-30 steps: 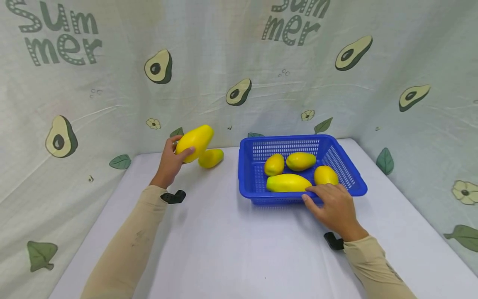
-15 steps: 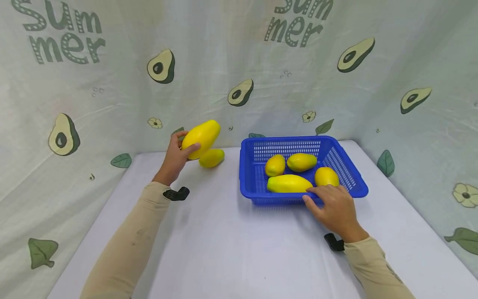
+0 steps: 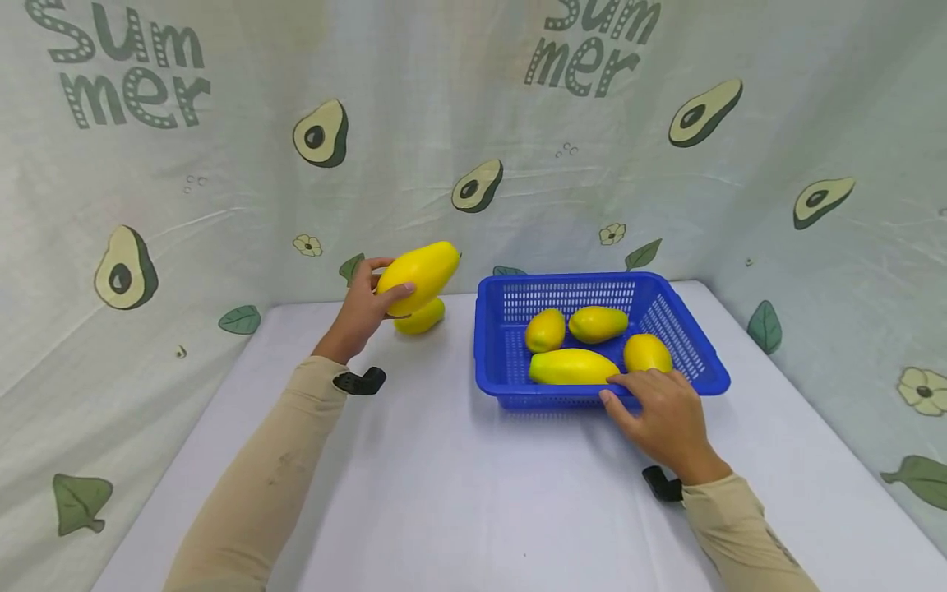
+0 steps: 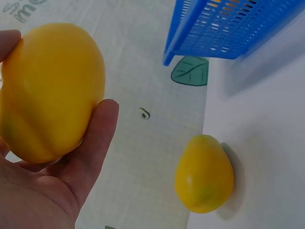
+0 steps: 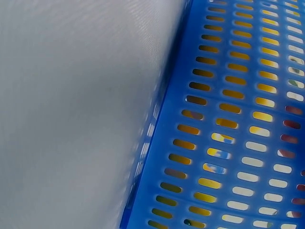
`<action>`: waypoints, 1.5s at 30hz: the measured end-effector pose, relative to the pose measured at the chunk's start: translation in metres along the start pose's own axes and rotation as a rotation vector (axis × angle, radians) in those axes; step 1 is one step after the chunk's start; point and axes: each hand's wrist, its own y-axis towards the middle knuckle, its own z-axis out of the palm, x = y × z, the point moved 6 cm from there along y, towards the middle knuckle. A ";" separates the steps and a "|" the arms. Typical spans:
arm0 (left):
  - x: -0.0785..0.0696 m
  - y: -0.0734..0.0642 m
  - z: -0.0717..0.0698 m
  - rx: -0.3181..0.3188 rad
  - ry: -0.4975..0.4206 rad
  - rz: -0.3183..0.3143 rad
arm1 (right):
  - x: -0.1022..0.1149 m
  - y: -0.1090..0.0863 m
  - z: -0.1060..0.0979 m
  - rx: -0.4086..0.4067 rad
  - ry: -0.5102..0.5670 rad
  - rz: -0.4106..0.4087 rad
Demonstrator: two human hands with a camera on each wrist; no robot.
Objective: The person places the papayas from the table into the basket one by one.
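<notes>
My left hand (image 3: 364, 304) holds a large yellow papaya (image 3: 422, 273) up above the table's back left, thumb on the near side and fingers behind. In the left wrist view the papaya (image 4: 52, 90) sits between thumb and fingers, its blunt end facing the camera. Below and behind it a smaller yellow-green fruit (image 4: 205, 174) lies on the table. My right hand (image 3: 666, 419) grips the near rim of a blue plastic basket (image 3: 491, 329), fingers over the edge and thumb outside. The right wrist view shows only the basket's slotted wall (image 5: 224, 119), with yellow behind its holes; the hand is hidden there.
Inside the basket lie a long yellow papaya (image 3: 573, 367) and several smaller yellow fruits, such as one (image 3: 598, 324) at the back. A white cloth covers the table (image 3: 473, 493). A printed curtain (image 3: 399, 107) hangs close behind and along both sides.
My left hand has carried the papaya to the right, toward the basket, so it now partly covers the fruit on the table. The right hand stays on the basket rim.
</notes>
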 end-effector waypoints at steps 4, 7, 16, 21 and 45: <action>-0.006 0.002 0.006 0.014 0.015 -0.002 | 0.000 -0.002 0.000 -0.001 0.001 0.001; -0.014 0.004 0.011 0.016 0.037 0.009 | -0.001 -0.003 0.001 0.008 0.005 0.008; -0.025 0.012 0.025 0.070 0.132 -0.016 | 0.001 -0.003 0.001 0.005 0.005 0.007; -0.031 0.014 0.029 0.112 0.169 -0.013 | 0.001 -0.001 0.000 -0.003 0.005 -0.003; -0.043 0.019 0.037 0.114 0.303 0.045 | 0.002 -0.002 -0.001 0.005 0.000 0.005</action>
